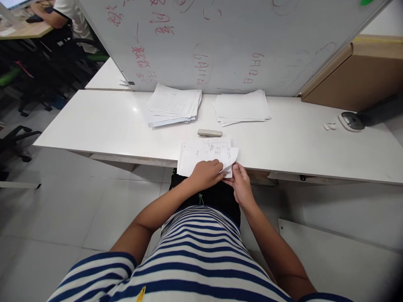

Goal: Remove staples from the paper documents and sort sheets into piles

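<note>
The sheets (192,156) lie at the bench's (103,121) near edge, partly overhanging it, top right corner curling up. The left hand (208,173) rests across them, fingers bent; whether it grips any, I cannot tell. The right hand (241,183) pinches their near right corner between thumb and fingers. Just beyond is a stapler (210,133), then two stacks, left (174,101) and right (242,106), before a whiteboard (233,37); a box (355,75) stands far right.

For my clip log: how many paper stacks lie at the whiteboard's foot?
2: the left stack and the right stack, with a gap between them. The whiteboard could hide more behind it. Papers at the left hand and right hand aren't counted.
</note>
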`<state>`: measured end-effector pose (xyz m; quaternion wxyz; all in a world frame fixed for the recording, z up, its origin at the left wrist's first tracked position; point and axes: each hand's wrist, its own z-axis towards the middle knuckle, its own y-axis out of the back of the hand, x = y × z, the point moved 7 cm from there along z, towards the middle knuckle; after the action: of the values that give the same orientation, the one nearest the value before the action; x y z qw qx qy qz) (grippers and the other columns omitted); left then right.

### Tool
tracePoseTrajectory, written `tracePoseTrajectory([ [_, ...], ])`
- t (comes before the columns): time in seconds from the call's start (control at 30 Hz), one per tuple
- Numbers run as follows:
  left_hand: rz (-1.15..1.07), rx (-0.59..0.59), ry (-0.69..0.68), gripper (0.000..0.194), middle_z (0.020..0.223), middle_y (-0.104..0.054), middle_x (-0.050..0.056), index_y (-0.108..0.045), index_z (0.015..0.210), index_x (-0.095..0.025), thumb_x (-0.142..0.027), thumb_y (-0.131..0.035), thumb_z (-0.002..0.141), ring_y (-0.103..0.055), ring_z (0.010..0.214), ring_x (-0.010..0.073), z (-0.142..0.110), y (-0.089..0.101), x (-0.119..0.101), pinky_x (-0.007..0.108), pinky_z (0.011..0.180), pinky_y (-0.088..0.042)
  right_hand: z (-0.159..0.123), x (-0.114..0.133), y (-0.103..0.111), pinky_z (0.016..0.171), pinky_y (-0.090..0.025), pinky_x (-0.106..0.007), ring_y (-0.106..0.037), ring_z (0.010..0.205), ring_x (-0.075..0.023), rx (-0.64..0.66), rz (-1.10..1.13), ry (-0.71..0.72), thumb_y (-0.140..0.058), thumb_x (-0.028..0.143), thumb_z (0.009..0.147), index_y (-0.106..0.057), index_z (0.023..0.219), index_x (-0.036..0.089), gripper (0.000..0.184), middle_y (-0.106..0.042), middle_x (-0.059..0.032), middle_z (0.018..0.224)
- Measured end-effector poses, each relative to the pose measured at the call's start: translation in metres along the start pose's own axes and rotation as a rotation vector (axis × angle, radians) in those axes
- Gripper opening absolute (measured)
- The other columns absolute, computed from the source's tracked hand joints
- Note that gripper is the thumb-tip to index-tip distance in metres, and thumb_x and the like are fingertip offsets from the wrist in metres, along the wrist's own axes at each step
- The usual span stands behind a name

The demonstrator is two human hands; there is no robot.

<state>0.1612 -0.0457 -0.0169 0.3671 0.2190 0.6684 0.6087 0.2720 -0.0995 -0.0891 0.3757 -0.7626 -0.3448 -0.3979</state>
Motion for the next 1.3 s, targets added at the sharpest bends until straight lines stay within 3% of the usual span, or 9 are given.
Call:
tracePoseTrajectory([
  [0.23, 0.026, -0.055, 0.032, 0.029, 0.087, -0.064, 0.005, -0.060, 0.092, -0.017, -0.041, -0.044, 0.098, -0.062, 0.074, 0.0183, -0.009, -0.005, 0.007, 0.029, 0.057, -0.033, 0.006, 0.004, 0.006, 0.075, -0.059, -0.037, -0.069, 0.086, -0.0229, 0.036, -0.105, 0.012, -0.074, 0.048, 0.073, -0.057, 0.119, 0.021, 0.056, -0.072, -0.0058, 0.097],
  [0.63, 0.004, -0.096, 0.225, 0.029, 0.086, -0.064, 0.008, -0.061, 0.085, -0.015, -0.034, -0.043, 0.098, -0.059, 0.079, 0.0200, -0.010, -0.003, 0.021, 0.031, 0.061, -0.035, -0.001, 0.004, 0.011, 0.069, -0.053, -0.034, -0.060, 0.063, -0.0163, -0.042, -0.357, 0.138, -0.071, 0.051, 0.076, -0.044, 0.140, 0.021, 0.076, -0.067, 0.0014, 0.071],
  [0.77, -0.253, -0.096, 0.115, 0.036, 0.093, -0.064, 0.007, -0.060, 0.092, -0.018, -0.052, -0.050, 0.093, -0.058, 0.085, 0.0199, -0.008, 0.005, 0.016, 0.031, 0.072, -0.041, -0.007, 0.000, 0.010, 0.069, -0.053, -0.033, -0.064, 0.071, -0.0181, -0.048, -0.265, 0.131, -0.066, 0.055, 0.079, -0.042, 0.140, 0.022, 0.074, -0.070, -0.0018, 0.083],
  [0.87, -0.528, -0.194, 0.002, 0.045, 0.092, -0.062, 0.005, -0.058, 0.089, -0.020, -0.063, -0.045, 0.089, -0.055, 0.086, 0.0186, -0.023, 0.022, 0.023, 0.031, 0.077, -0.042, -0.006, -0.002, 0.018, 0.069, -0.054, -0.032, -0.066, 0.077, -0.0196, -0.095, -0.222, 0.121, -0.055, 0.065, 0.083, -0.055, 0.121, 0.023, 0.057, -0.071, -0.0047, 0.092],
  [0.93, -0.609, -0.408, 0.159, 0.049, 0.077, -0.055, 0.003, -0.050, 0.073, -0.021, -0.063, -0.035, 0.093, -0.051, 0.074, 0.0168, -0.046, 0.033, 0.052, 0.030, 0.071, -0.041, -0.002, -0.002, 0.024, 0.065, -0.053, -0.031, -0.065, 0.072, -0.0196, -0.092, -0.261, 0.085, -0.047, 0.072, 0.083, -0.061, 0.097, 0.022, 0.054, -0.070, -0.0051, 0.085],
  [1.0, -0.613, -0.616, 0.496, 0.050, 0.064, -0.044, 0.000, -0.038, 0.063, -0.022, -0.059, -0.030, 0.096, -0.043, 0.063, 0.0151, -0.081, 0.031, 0.093, 0.029, 0.064, -0.037, 0.003, 0.001, 0.027, 0.063, -0.051, -0.031, -0.063, 0.065, -0.0194, -0.031, -0.401, 0.049, -0.047, 0.074, 0.081, -0.062, 0.079, 0.021, 0.055, -0.068, -0.0045, 0.074],
  [1.03, -0.618, -0.652, 0.654, 0.050, 0.062, -0.041, -0.001, -0.036, 0.062, -0.022, -0.057, -0.030, 0.096, -0.041, 0.062, 0.0147, -0.099, 0.024, 0.110, 0.028, 0.062, -0.035, 0.005, 0.004, 0.028, 0.062, -0.049, -0.031, -0.062, 0.063, -0.0194, 0.004, -0.508, 0.048, -0.050, 0.074, 0.080, -0.062, 0.073, 0.021, 0.054, -0.066, -0.0039, 0.070],
  [1.13, -0.728, -0.502, 0.901, 0.049, 0.068, -0.052, 0.001, -0.049, 0.068, -0.020, -0.061, -0.038, 0.092, -0.047, 0.068, 0.0162, -0.130, -0.007, 0.142, 0.027, 0.063, -0.037, 0.011, 0.013, 0.026, 0.061, -0.046, -0.031, -0.059, 0.061, -0.0192, 0.075, -0.751, 0.075, -0.058, 0.070, 0.077, -0.062, 0.063, 0.021, 0.052, -0.062, -0.0021, 0.060],
  [1.3, -1.283, -0.233, 0.809, 0.049, 0.096, -0.066, 0.008, -0.067, 0.092, -0.017, -0.064, -0.059, 0.080, -0.058, 0.091, 0.0201, -0.128, -0.038, 0.139, 0.028, 0.075, -0.049, 0.014, 0.008, 0.016, 0.058, -0.046, -0.029, -0.058, 0.061, -0.0181, 0.124, -0.631, 0.055, -0.064, 0.066, 0.074, -0.066, 0.072, 0.019, 0.048, -0.065, -0.0015, 0.064],
])
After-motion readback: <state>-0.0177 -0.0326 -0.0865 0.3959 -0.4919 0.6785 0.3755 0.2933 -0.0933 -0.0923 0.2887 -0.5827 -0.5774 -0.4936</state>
